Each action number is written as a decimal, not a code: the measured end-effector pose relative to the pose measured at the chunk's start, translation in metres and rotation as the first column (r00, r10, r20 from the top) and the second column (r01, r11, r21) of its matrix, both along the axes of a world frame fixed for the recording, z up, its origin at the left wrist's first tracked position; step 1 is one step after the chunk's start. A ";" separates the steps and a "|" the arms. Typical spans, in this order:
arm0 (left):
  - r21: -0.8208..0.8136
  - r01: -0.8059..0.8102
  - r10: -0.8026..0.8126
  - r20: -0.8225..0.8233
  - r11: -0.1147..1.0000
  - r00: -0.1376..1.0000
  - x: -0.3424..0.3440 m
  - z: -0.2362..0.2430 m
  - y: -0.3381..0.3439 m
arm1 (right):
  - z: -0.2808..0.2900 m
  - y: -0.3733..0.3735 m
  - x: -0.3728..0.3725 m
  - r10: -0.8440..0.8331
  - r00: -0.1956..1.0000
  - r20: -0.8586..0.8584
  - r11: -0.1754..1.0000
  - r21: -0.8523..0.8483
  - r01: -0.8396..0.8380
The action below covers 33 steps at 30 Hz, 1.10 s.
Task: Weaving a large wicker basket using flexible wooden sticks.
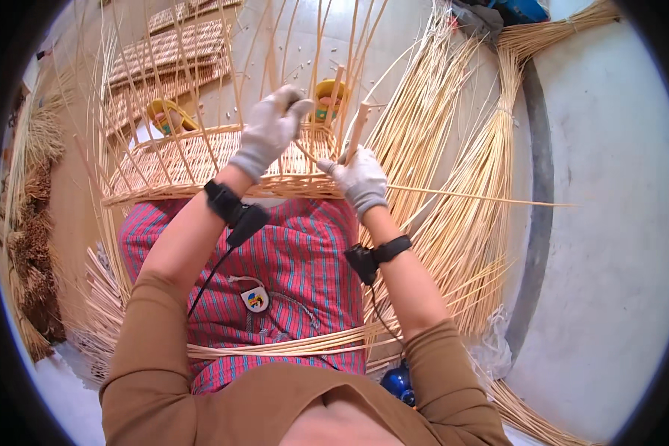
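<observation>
A partly woven wicker basket (178,160) rests across my lap, with tall thin stakes standing up from its edges. My left hand (270,130), in a whitish work glove, is raised over the near side of the basket. Its fingers are curled closed among the stakes; what they hold is hidden. My right hand (358,178), also gloved, is closed around the foot of a thick corner stake (358,128) at the basket's right end. A long wicker strand (476,195) runs out to the right from beside that hand. Another bit of strand reaches the right thumb.
Long bundles of pale wicker rods (468,215) lie on the floor to the right. Woven panels (167,63) are stacked at the far left. Loose rods (282,346) cross my striped apron (290,260). Yellow slippers (331,93) show beyond the basket.
</observation>
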<state>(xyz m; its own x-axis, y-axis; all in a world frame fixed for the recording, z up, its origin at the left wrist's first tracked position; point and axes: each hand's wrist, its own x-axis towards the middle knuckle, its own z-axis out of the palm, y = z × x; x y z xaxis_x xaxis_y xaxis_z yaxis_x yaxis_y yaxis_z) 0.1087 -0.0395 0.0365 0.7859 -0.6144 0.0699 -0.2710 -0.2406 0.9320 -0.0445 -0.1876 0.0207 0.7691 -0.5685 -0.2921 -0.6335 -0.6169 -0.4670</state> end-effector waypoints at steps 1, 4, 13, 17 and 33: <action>0.017 -0.005 0.004 0.061 1.000 0.998 0.004 0.009 -0.027 | -0.003 0.007 0.000 -0.040 0.998 0.042 0.994 -0.095 0.044; 0.170 0.132 -0.160 0.165 0.977 0.973 0.002 0.030 -0.089 | -0.009 0.018 0.002 -0.156 0.983 0.096 0.968 -0.184 0.172; -0.278 0.327 -0.254 0.268 0.903 0.929 -0.009 0.044 0.019 | -0.042 -0.016 0.003 -0.123 0.992 0.037 0.967 -0.218 0.128; -0.449 -0.481 0.609 0.200 0.753 0.767 0.056 0.033 0.218 | -0.068 -0.031 -0.010 -0.050 0.989 0.139 0.942 -0.321 0.093; -0.294 -0.701 0.331 -0.721 0.650 0.609 0.078 -0.077 0.432 | -0.068 -0.077 -0.025 -0.157 0.962 0.225 0.980 -0.084 0.179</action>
<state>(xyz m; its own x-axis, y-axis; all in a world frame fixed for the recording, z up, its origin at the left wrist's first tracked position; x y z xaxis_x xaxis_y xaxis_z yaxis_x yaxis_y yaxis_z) 0.1863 0.3920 -0.0403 0.9351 -0.0919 -0.3423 0.3500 0.3916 0.8510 -0.0694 -0.2647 -0.0476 0.6982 -0.7132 -0.0628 -0.6230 -0.5619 -0.5442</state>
